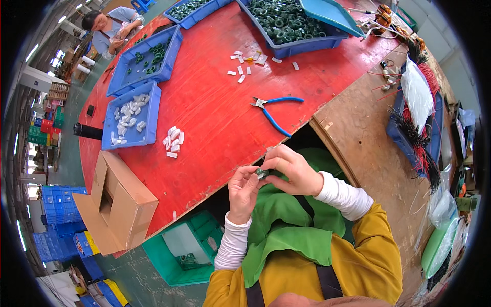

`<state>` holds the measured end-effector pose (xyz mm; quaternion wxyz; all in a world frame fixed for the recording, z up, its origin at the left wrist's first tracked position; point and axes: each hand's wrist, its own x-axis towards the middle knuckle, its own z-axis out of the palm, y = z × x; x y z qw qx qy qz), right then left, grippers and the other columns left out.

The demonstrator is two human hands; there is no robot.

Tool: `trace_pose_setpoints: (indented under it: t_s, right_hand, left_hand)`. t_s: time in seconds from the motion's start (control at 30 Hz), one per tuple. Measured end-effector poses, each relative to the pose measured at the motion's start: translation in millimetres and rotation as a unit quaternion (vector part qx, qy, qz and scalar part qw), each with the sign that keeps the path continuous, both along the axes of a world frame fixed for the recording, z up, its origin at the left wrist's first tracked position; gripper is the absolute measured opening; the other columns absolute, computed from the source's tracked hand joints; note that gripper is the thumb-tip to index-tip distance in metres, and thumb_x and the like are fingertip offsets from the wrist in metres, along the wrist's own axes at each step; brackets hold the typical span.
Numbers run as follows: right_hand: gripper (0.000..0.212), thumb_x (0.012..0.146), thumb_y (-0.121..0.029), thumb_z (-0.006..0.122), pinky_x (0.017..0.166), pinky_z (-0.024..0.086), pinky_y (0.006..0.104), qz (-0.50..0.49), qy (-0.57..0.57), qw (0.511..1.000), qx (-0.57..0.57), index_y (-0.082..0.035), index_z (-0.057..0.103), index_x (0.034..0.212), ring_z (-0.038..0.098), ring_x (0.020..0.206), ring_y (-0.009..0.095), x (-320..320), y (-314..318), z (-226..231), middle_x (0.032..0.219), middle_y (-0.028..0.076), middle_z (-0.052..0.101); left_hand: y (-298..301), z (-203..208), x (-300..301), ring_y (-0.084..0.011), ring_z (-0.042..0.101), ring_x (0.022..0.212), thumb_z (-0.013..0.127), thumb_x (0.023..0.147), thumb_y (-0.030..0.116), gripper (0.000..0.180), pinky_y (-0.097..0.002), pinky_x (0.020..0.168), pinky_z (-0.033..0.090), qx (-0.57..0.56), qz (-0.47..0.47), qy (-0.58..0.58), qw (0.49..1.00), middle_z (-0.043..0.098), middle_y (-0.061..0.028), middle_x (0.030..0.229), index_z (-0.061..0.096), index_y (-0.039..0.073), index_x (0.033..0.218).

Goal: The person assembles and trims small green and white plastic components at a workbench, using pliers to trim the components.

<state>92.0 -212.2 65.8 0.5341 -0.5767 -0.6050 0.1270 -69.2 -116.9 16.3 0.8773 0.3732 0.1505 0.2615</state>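
My left hand (242,194) and my right hand (294,171) meet just off the near edge of the red table. Between their fingertips they pinch a small dark green ring (262,174), partly covered by the fingers. Diagonal cutters (261,103) with blue handles lie on the table beyond my right hand, jaws pointing left. Left of them is a small pile of white plastic pieces (174,140). More short white pieces (241,69) are scattered farther back.
A blue tray (148,135) of white pieces stands at the left, and another blue tray (117,89) behind it holds green rings. A larger blue bin (286,51) is heaped with rings. Nearby are a cardboard box (138,204), a teal crate (169,276) and a co-worker (110,30).
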Motion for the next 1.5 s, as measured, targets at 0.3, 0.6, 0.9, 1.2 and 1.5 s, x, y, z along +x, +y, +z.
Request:
trace_pose_setpoints:
  t_s: [0.3,0.6,0.9,1.2,1.5]
  right_hand:
    - [0.023,0.058,-0.015,0.072,0.068,0.047,0.0345,-0.060,-0.227,0.963,0.129,-0.010,0.060,0.076,0.056,0.080,0.021,-5,7,-12,0.087,0.002,0.055]
    - [0.016,0.068,-0.013,0.069,0.093,0.045,0.0406,-0.111,-0.249,0.951,0.144,-0.011,0.060,0.081,0.062,0.094,0.021,-9,0,-9,0.088,0.000,0.065]
    - [0.016,0.072,-0.010,0.070,0.087,0.043,0.0417,-0.120,-0.168,0.968,0.141,-0.011,0.060,0.085,0.062,0.084,0.019,-7,0,-7,0.082,-0.001,0.065]
    - [0.015,0.071,-0.015,0.071,0.084,0.043,0.0391,-0.105,-0.192,0.967,0.130,-0.011,0.061,0.081,0.060,0.083,0.019,8,12,-1,0.078,-0.001,0.063]
    - [0.015,0.071,-0.012,0.071,0.079,0.041,0.0375,-0.061,-0.161,0.983,0.069,-0.010,0.059,0.080,0.056,0.080,0.021,4,10,-1,0.075,0.001,0.060]
  left_hand:
    - [-7,5,4,-0.0192,0.065,0.093,0.055,0.095,0.007,0.018,-0.0356,0.083,0.056,-0.029,0.052,0.036,0.998,0.065,-0.0111,0.102,0.057,0.000,0.112]
    - [-11,3,6,-0.0158,0.063,0.088,0.057,0.094,0.007,0.017,-0.0309,0.077,0.054,-0.084,0.086,0.044,0.992,0.064,-0.0080,0.100,0.056,0.000,0.110]
    - [-16,8,6,-0.0169,0.064,0.090,0.057,0.094,0.006,0.016,-0.0347,0.081,0.057,-0.003,0.090,0.045,0.995,0.065,-0.0090,0.101,0.057,-0.001,0.108]
    - [-11,15,-1,-0.0193,0.065,0.087,0.057,0.093,0.006,0.017,-0.0369,0.079,0.058,0.119,0.036,0.071,0.990,0.064,-0.0098,0.098,0.059,-0.004,0.107]
    - [3,20,-6,-0.0180,0.064,0.090,0.060,0.092,0.007,0.018,-0.0350,0.077,0.059,0.147,-0.029,0.064,0.987,0.062,-0.0101,0.099,0.061,-0.004,0.105]
